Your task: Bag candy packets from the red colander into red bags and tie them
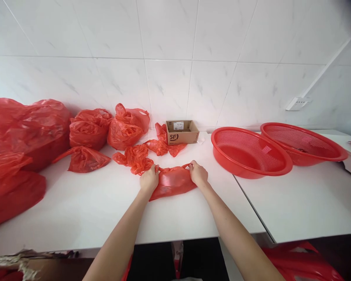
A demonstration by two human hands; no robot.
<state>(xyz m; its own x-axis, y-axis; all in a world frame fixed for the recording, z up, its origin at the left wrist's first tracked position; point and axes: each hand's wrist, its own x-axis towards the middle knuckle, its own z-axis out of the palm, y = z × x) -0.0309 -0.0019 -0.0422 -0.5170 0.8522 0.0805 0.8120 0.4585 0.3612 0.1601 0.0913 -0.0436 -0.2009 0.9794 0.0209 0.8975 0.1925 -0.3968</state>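
A red plastic bag (175, 181) lies on the white table, with its upper edge pulled out between my two hands. My left hand (149, 178) is closed on the bag's left upper corner. On the other side, my right hand (198, 173) pinches the right upper corner. The bag looks flat and partly filled, but its contents are hidden. Just beyond my left hand lies a crumpled red bag (134, 158), close to the held one.
Several filled red bags (125, 128) stand along the wall at the left. An open cardboard box (183, 136) sits behind my hands. Two red perforated baskets, a nearer basket (248, 154) and a farther basket (307, 142), stand at the right. A seam (253, 207) splits the white tabletop (84, 210).
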